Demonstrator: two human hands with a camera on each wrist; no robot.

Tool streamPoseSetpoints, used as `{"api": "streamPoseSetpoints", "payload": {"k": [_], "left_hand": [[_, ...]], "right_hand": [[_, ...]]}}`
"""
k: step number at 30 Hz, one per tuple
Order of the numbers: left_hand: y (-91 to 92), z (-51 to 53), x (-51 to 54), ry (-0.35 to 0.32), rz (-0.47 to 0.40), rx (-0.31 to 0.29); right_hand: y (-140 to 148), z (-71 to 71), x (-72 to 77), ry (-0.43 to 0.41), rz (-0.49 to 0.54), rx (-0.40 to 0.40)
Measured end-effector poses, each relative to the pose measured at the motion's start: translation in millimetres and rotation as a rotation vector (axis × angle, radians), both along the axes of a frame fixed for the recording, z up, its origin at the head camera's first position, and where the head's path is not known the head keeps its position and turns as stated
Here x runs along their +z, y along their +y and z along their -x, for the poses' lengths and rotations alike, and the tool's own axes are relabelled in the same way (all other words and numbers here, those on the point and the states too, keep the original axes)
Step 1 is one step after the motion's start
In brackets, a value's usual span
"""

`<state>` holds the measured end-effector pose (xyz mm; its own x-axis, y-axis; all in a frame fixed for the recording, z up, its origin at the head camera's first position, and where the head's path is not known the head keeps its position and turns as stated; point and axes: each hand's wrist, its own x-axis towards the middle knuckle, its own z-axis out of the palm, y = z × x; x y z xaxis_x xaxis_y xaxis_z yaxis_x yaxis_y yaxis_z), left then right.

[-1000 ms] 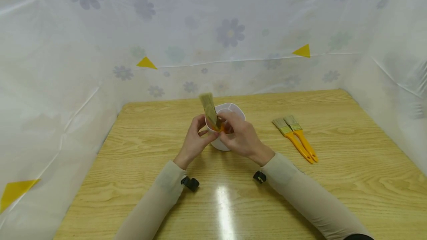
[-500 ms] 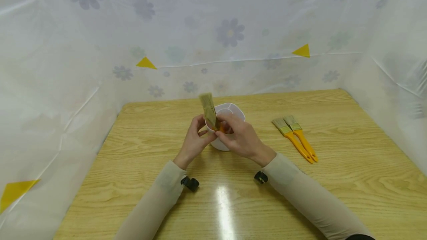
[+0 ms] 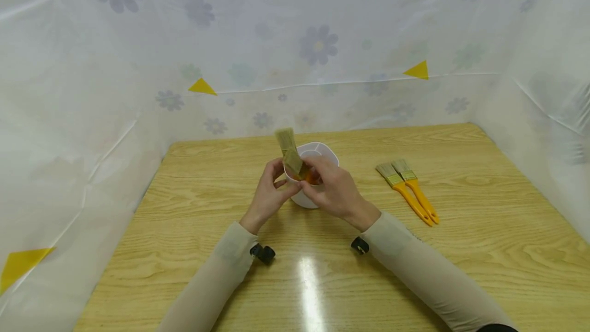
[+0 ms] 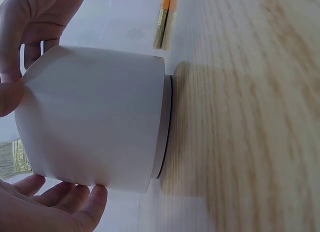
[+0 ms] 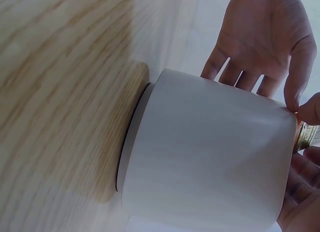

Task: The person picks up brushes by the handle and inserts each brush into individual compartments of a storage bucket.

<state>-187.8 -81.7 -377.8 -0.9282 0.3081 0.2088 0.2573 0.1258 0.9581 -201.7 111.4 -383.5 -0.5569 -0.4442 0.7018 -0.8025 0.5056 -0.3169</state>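
A white container (image 3: 306,200) with dividers inside stands upright on the wooden table. My left hand (image 3: 272,188) grips its left side, fingers along the wall and thumb near the rim, as the right wrist view also shows. My right hand (image 3: 334,188) pinches a paintbrush (image 3: 295,162) at the near rim. Its orange part lies low by the fingers, and its bristles point up and left. Behind it, the bristles of another paintbrush (image 3: 285,137) rise out of the container on the left. Both handles are mostly hidden by the hand and the container wall.
Two more paintbrushes (image 3: 407,188) with yellow-orange handles lie side by side on the table (image 3: 221,188), right of the container. Translucent sheeting (image 3: 258,50) with a flower print surrounds the table at the back and sides.
The pinched paintbrush has turned slightly, so its bristle face shows broader and lower against the other brush. My right hand has shifted only a little; my left hand and the container have stayed put.
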Motion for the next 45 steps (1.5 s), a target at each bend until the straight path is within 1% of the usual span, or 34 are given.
{"api": "streamPoseSetpoints", "payload": {"k": [9,19,35,40,45], "left_hand": [[0.3,-0.2,0.3,0.0,-0.004,-0.005],[-0.6,0.5,-0.7,-0.006,-0.01,-0.015],[-0.4,-0.1,-1.4,0.0,-0.002,-0.001],[-0.7,1.1,-2.1,0.005,0.012,-0.002],[-2.1,12.3,-19.5,0.014,0.01,-0.002]], "right_hand": [[1,-2.3,1.7,-0.019,-0.035,-0.044],[1,-2.9,3.4,-0.006,-0.038,-0.058],[2,-5.2,1.5,-0.022,-0.037,-0.083],[3,-5.1,1.5,-0.012,-0.038,-0.09],[3,-5.0,1.3,-0.001,-0.037,-0.092]]}}
